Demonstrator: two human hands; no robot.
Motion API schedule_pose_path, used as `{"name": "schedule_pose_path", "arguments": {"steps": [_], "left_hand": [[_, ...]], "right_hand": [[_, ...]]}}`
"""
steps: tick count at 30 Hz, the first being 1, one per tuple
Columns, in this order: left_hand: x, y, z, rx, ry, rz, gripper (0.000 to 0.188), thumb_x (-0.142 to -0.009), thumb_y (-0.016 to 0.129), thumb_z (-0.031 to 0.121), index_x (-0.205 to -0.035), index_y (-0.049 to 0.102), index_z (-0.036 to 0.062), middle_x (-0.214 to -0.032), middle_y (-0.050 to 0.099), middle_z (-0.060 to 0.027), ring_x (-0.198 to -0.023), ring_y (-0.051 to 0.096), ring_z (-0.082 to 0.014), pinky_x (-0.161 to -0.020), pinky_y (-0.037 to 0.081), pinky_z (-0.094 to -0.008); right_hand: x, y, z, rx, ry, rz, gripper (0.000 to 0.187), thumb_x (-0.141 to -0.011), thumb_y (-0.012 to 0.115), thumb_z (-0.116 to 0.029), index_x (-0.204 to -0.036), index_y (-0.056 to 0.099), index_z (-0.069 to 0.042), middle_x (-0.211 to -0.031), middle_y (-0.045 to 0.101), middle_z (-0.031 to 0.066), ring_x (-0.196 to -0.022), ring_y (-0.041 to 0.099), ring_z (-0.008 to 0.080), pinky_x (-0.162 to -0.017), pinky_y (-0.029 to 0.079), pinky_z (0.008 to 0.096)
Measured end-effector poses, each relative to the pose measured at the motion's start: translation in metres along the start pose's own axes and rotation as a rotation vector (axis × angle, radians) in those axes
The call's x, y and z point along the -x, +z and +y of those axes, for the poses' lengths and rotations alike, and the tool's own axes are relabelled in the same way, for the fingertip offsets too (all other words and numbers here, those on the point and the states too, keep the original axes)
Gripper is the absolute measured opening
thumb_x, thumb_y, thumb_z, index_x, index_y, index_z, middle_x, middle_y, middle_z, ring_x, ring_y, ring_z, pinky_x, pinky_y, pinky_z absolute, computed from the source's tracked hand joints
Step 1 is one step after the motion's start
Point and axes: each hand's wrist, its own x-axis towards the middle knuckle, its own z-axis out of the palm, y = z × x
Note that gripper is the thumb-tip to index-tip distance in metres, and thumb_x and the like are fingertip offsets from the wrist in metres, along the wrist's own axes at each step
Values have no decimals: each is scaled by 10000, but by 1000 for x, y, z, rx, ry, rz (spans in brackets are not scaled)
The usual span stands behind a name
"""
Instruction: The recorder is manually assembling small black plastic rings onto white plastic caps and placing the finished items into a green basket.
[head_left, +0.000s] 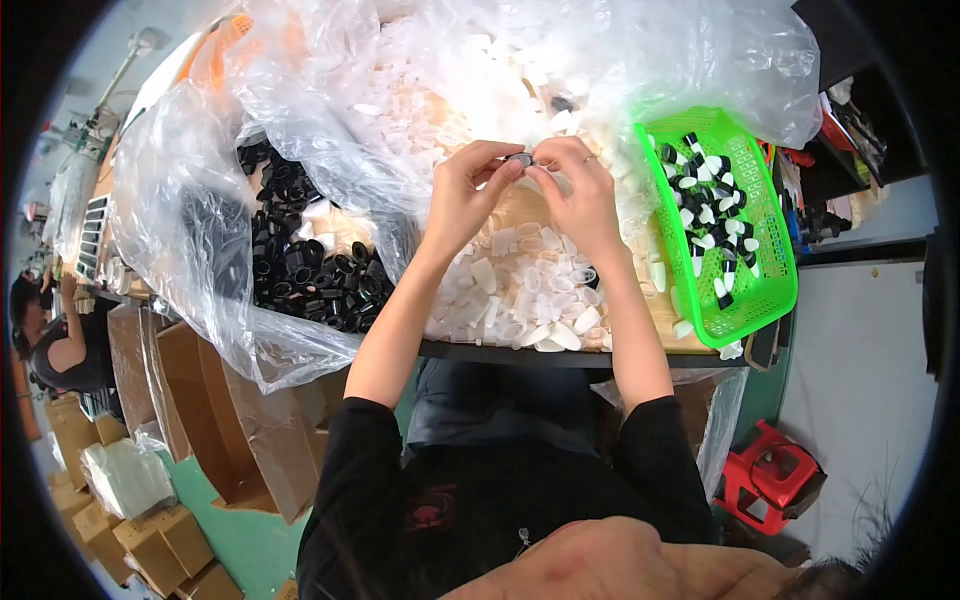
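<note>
Two bare hands meet over the wooden tabletop [520, 212]: our L hand [468, 185], fingers nearly closed, has a small dark pc [520, 159], smooth + rounded, pinched btwn thumb & fingertips. Our R hand [582, 188], likewise curled almost closed, pinches its other side. Btwn our forearms we've a heap of white plastic pcs [525, 285], some hollow ovals, some translucent. To our L, glossy black plastic pcs [320, 290] w/ open oval mouths, next to crinkly clear sheeting [180, 210]. To our R, a bright-green perforated basket [750, 328] w/ black-and-white pcs [732, 226] in it.
</note>
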Motion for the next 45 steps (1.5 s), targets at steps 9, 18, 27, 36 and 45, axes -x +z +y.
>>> {"name": "schedule_pose_path", "arguments": {"steps": [9, 18, 27, 36, 45], "left_hand": [[2, 6, -2, 125, 61, 51, 168, -895, 622, -27, -1050, 688, -29, -990, 624, -82, -877, 652, -140, -811, 542, -251], [6, 10, -1, -181, 234, 176, 135, -850, 599, -100, -930, 680, -27, -851, 600, -90, -761, 669, -179, -669, 545, -261], [28, -25, 34, -707, 294, 94, 137, -853, 580, -32, -977, 638, -20, -1015, 630, -170, -917, 634, -366, -777, 520, -389], [105, -166, 4, -1532, -325, 310, 178, -784, 670, 191, -900, 679, 56, -851, 625, -164, -798, 630, -366, -700, 512, -461], [66, -142, 40, -1047, 126, 437, 103, -906, 564, 44, -962, 629, -14, -848, 650, -157, -715, 648, -299, -659, 513, -357]], "right_hand": [[3, 7, 11, -415, 334, -72, 221, -944, 615, -104, -1135, 641, 4, -979, 654, 39, -836, 604, 96, -768, 485, 235], [7, 19, -6, -237, 276, -38, 152, -925, 619, -82, -1030, 639, 27, -910, 656, 124, -780, 676, 170, -694, 519, 284], [-9, -39, 14, 211, 39, 416, 121, -854, 691, -107, -961, 707, -53, -849, 636, 70, -687, 594, 152, -646, 486, 285], [-8, -95, 60, 573, 17, 656, 250, -815, 705, -132, -1062, 682, -99, -978, 584, 118, -838, 548, 230, -706, 465, 340], [-1, -31, 56, 350, 86, 46, 149, -823, 656, -70, -970, 683, -80, -978, 626, 93, -904, 568, 287, -828, 470, 369]]}}
